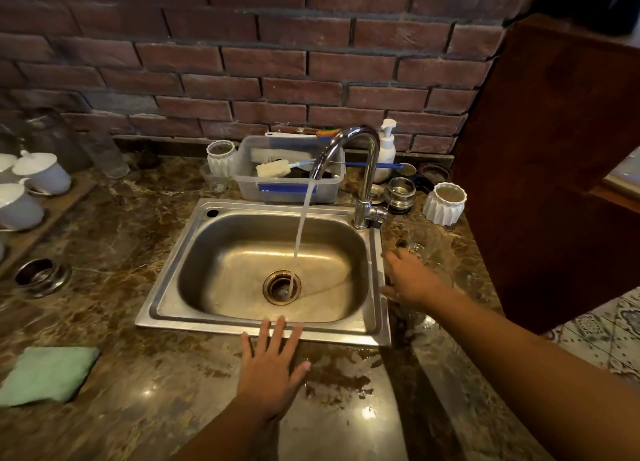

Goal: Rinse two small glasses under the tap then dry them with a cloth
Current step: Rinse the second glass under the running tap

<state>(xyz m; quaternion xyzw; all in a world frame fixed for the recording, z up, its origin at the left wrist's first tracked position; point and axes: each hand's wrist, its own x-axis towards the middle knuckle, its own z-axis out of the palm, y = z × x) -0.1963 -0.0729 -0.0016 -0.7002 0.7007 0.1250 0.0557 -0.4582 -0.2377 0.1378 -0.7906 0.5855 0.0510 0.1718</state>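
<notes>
Brown marbled stone desk (138, 374) carries a stainless steel sink (173, 287), its chrome curved tap (367, 155) running, and a folded green cloth (48, 374) well to the left. The left hand (273, 360) lies flat, fingers released. The right hand (412, 277) reaches the clear small glasses (427, 240) just right of the sink; whether its fingers grasp one, I cannot tell. Hazard: on the wet desk, a slippery glass may strike the rim.

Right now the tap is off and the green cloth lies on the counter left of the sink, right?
No, the tap is running: the head view shows water pouring into the sink. The green cloth does lie left of it.
</notes>
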